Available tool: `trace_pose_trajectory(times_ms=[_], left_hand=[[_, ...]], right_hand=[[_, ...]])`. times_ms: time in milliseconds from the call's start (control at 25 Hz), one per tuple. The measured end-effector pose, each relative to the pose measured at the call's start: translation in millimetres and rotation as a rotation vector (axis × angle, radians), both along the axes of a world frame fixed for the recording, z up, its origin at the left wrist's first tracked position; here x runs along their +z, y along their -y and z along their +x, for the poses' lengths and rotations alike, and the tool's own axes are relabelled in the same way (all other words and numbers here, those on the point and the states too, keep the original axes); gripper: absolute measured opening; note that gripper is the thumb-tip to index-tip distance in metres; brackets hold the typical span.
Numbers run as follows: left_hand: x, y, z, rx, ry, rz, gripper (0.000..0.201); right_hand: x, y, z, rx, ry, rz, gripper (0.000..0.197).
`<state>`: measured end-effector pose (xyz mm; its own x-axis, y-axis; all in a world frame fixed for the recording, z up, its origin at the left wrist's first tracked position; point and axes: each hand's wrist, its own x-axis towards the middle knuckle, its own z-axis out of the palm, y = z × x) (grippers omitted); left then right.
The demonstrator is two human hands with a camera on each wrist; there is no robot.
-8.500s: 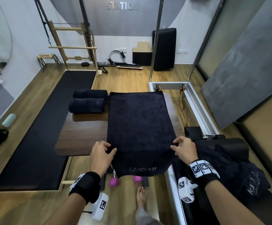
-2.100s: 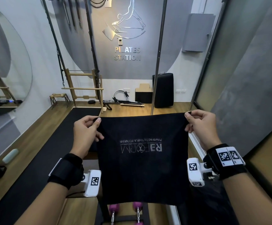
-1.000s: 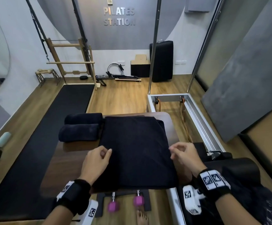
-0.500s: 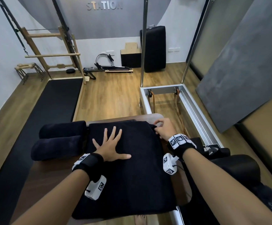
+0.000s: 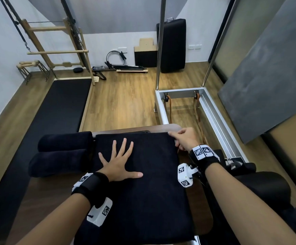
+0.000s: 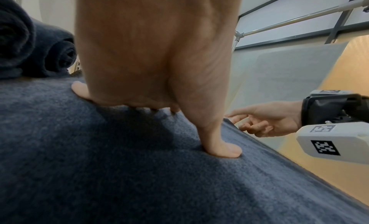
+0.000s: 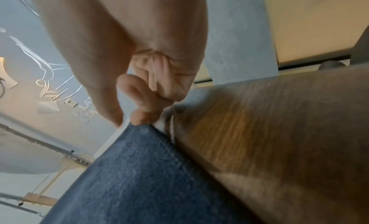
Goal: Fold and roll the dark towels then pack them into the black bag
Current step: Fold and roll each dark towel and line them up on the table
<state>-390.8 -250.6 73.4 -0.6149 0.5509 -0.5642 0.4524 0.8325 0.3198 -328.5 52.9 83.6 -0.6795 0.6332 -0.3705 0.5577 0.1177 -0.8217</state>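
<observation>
The dark towel (image 5: 140,183), held up in the air 2 seconds ago, now lies folded flat on the counter (image 5: 43,197). The left hand (image 5: 117,163) presses it with a wide, splayed grip; the right hand (image 5: 184,138) pinches its 1 o'clock corner, squaring edges before rolling; 2 rolled towels (image 5: 60,152) sit at 9 o'clock.
</observation>
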Motion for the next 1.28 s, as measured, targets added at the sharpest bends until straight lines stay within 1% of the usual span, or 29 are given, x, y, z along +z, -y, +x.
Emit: trace_pose_trajectory(times_ms=[40, 80, 160, 240, 320, 440, 520, 600, 680, 720, 760, 800, 880, 920, 960, 1000, 1080, 1200, 1280], left_hand=[[0, 0, 0, -0.001, 0.000, -0.001, 0.136], [-1, 1, 0, -0.003, -0.002, 0.001, 0.136], [0, 3, 1, -0.001, -0.006, 0.015, 0.136], [3, 5, 5, 0.001, -0.023, 0.030, 0.133], [6, 8, 13, -0.010, -0.072, 0.034, 0.123], [9, 25, 42, -0.059, -0.169, 0.094, 0.093], [9, 43, 68, -0.068, -0.184, 0.164, 0.075], [8, 68, 94, -0.069, -0.195, 0.204, 0.069], [6, 97, 126, -0.074, -0.213, 0.242, 0.073], [4, 112, 142, -0.083, -0.222, 0.268, 0.077], [1, 125, 157, -0.097, -0.234, 0.290, 0.084], [-1, 138, 170, -0.117, -0.249, 0.294, 0.092], [-7, 158, 189, -0.167, -0.300, 0.261, 0.107], [-9, 165, 193, -0.182, -0.328, 0.241, 0.109], [-11, 171, 198, -0.188, -0.359, 0.233, 0.105], [-11, 177, 202, -0.182, -0.385, 0.241, 0.098], [-9, 186, 208, -0.127, -0.405, 0.308, 0.083], [-2, 195, 217, -0.061, -0.411, 0.409, 0.064], [1, 199, 222, -0.014, -0.414, 0.481, 0.045]], right_hand=[[-2, 0, -1, 0.032, 0.025, -0.020, 0.028], [-3, -1, -2, 0.017, 0.038, -0.023, 0.025], [-3, -1, 0, -0.083, 0.038, 0.026, 0.018], [-2, 5, 9, -0.103, -0.004, 0.065, 0.012], [2, 19, 26, 0.006, -0.065, 0.045, 0.013], [8, 52, 69, 0.272, -0.123, 0.035, 0.010], [12, 78, 103, 0.386, -0.150, 0.050, 0.006], [14, 102, 138, 0.443, -0.178, 0.151, 0.007], [12, 126, 177, 0.508, -0.227, 0.328, 0.007], [8, 137, 196, 0.541, -0.265, 0.404, 0.011], [3, 145, 214, 0.580, -0.289, 0.455, 0.020], [-2, 152, 230, 0.632, -0.282, 0.481, 0.033], [-16, 161, 258, 0.787, -0.200, 0.570, 0.065], [-25, 162, 267, 0.858, -0.156, 0.666, 0.077], [-32, 162, 277, 0.899, -0.119, 0.771, 0.084], [-37, 162, 285, 0.904, -0.100, 0.851, 0.086], [-39, 159, 293, 0.839, -0.121, 0.891, 0.085], [-34, 157, 302, 0.774, -0.149, 0.844, 0.079], [-31, 156, 307, 0.737, -0.187, 0.770, 0.065]])
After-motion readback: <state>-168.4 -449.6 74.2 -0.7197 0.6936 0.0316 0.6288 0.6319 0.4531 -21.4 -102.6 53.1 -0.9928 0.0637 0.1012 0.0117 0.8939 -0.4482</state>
